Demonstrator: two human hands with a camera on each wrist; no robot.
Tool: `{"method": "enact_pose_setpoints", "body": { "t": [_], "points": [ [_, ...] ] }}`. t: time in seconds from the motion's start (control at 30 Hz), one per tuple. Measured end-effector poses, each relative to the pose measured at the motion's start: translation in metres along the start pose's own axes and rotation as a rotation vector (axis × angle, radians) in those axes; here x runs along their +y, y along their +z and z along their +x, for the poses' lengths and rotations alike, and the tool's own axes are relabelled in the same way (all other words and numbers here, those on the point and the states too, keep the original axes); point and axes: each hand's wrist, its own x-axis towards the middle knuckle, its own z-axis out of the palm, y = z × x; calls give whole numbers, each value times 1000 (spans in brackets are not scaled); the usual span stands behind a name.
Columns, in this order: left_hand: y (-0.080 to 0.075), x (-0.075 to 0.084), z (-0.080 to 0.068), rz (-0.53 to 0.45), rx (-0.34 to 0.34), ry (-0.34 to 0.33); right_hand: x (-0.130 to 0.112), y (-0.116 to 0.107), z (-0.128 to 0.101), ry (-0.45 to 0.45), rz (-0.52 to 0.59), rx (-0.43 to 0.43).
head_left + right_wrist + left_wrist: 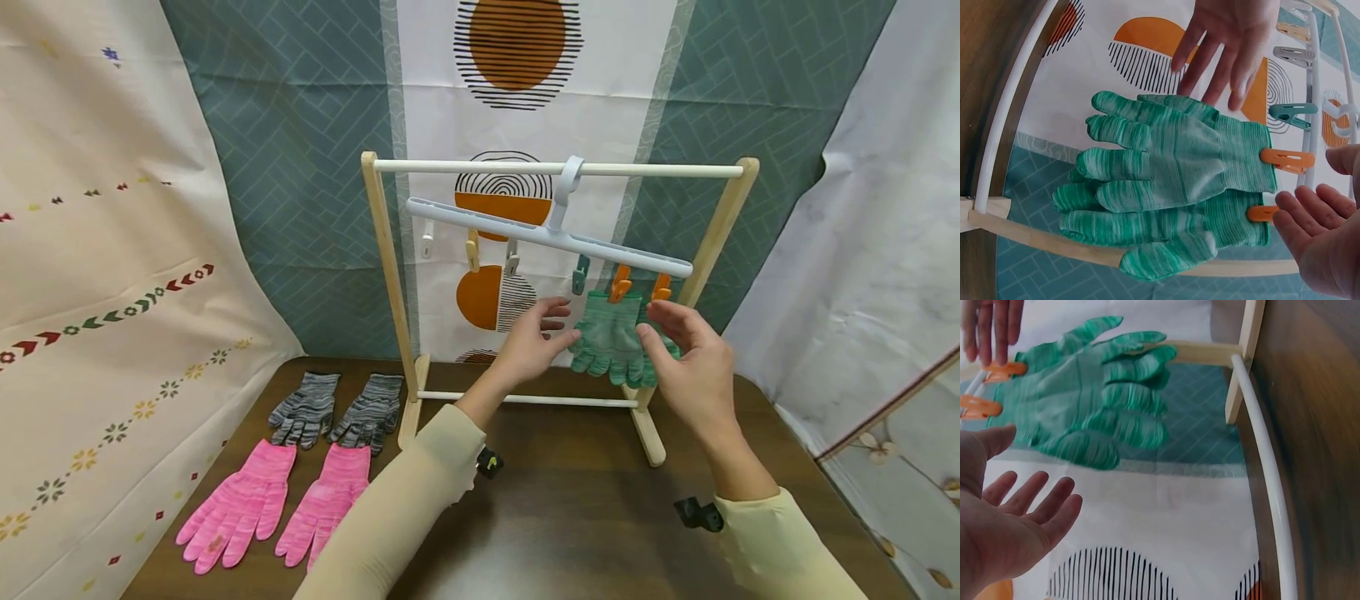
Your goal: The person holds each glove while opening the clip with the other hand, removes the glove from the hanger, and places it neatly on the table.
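Two green knitted gloves [609, 337] hang overlapping from a pale hanger [551, 237]. Two orange clips [1288, 160] pinch their cuffs. My left hand [534, 340] is just left of the gloves, fingers loosely spread and holding nothing; in the left wrist view a gap separates this hand [1019, 531] from the green fabric. On the other side, my right hand [697, 367] is raised near the right-hand orange clip [661, 287], its fingers relaxed. The right wrist view has that hand [1325, 228] beside the lower clip, palm showing; whether a fingertip touches the clip I cannot tell.
The tilted hanger hooks over the white top bar [480, 167] of a wooden rack [393, 275]. Other clips, including a teal one [581, 275] and a yellow one [472, 251], dangle from it. Grey gloves [307, 410] and pink gloves [243, 504] lie on the brown table's left side.
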Motion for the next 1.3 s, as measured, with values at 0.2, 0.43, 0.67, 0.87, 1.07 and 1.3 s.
{"method": "enact_pose_setpoints", "body": {
  "t": [0.2, 0.43, 0.67, 0.87, 1.07, 1.3],
  "points": [
    [14, 1, 9, 17, 3, -19, -3, 6, 1, -3, 14, -20],
    [28, 3, 15, 48, 35, -49, -5, 8, 2, -10, 32, -19],
    [30, 3, 8, 9, 28, -37, -5, 11, 3, -5, 16, -35],
    [29, 5, -2, -69, -15, -57, -6, 13, 7, -12, 15, -31],
    [27, 10, -11, -228, -57, -57, -7, 16, 11, -11, 24, -35],
    [24, 16, -18, -301, -88, -71, -11, 18, 15, 25, 17, -61]
  ]
}}
